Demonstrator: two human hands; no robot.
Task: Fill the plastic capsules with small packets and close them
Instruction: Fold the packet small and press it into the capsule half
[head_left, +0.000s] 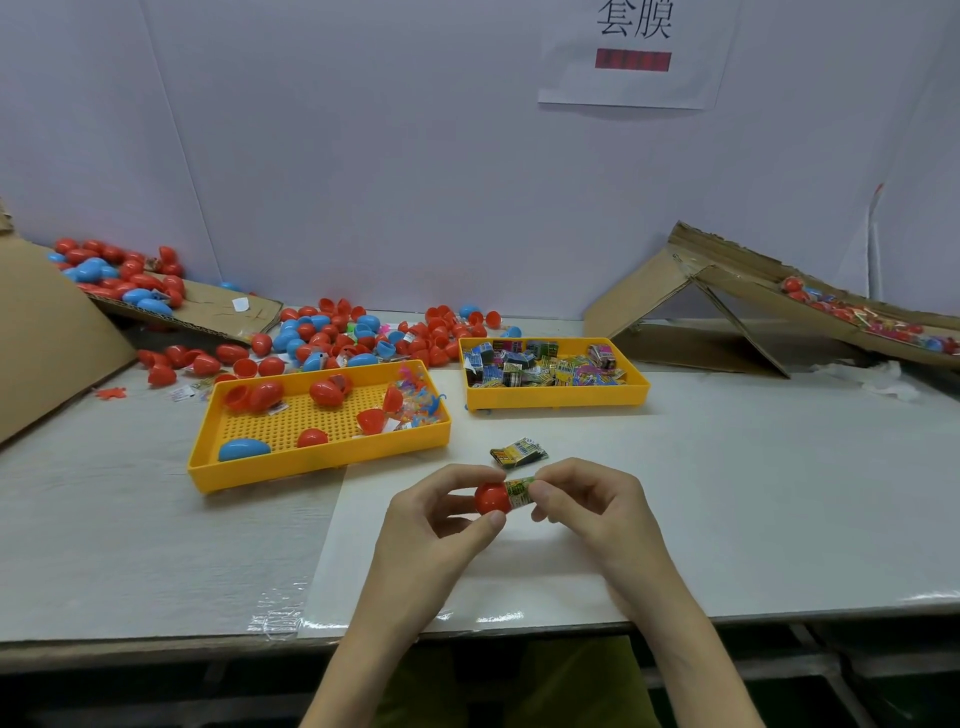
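Capsule: red capsule half (491, 498), held just above the table edge; light, rigid, likely slick.
Left hand (441, 512): thumb and fingers pinch its rounded shell.
Right hand (582, 501): fingertips pinch the soft, crinkly packet (519, 492) at the capsule mouth.
Grip advice: hold the shell by its sides.

2 yellow trays: left tray (208, 457), right tray (556, 397). Left tray holds 1 blue capsule (244, 449), about 6 red capsules (327, 393) or halves, plus a toy heap (415, 400) too tangled to count. Right tray: dozens of packets (545, 366), uncountable. 1 small packet stack (519, 451) loose on the surface (753, 493), number in it unclear. 2 hands: left hand (441, 512) with 1 red capsule half (491, 498), right hand (587, 499) with 1 held packet (519, 491). Far pile (337, 332): dozens of capsules, red far outnumbering blue. 1 white sheet (467, 571) near. 1 paper sign (634, 52) on the wall. Cardboard: 1 left ramp (208, 312), 1 right ramp (727, 312)
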